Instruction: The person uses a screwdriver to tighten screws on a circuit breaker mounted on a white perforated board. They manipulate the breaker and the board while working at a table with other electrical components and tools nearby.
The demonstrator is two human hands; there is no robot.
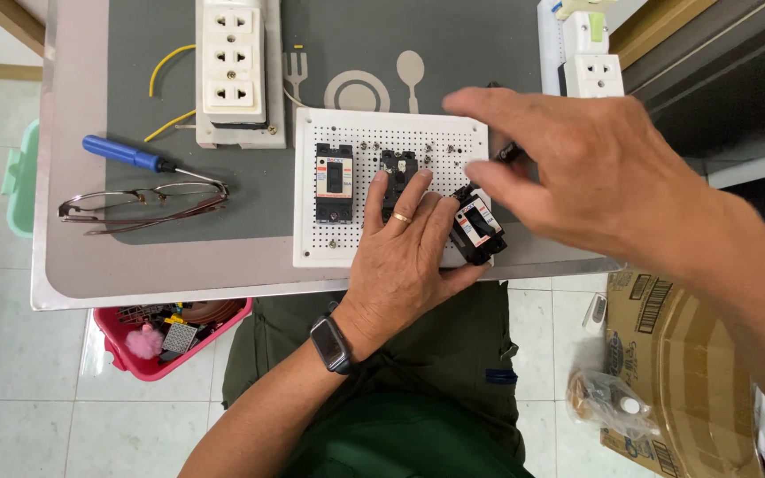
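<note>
Two fingers of the left hand [400, 257] press flat on the white perforated board [347, 243], spread beside a loose black circuit breaker [477, 230] at the board's right edge. The right hand [586, 173] hovers above it, fingers loosely open and holding nothing; it is somewhat blurred. That breaker looks rigid, compact and light, probably best pinched by its side walls. Another breaker [334, 181] sits mounted further left. A blue screwdriver [126, 153] and spectacles [143, 204] lie well apart.
</note>
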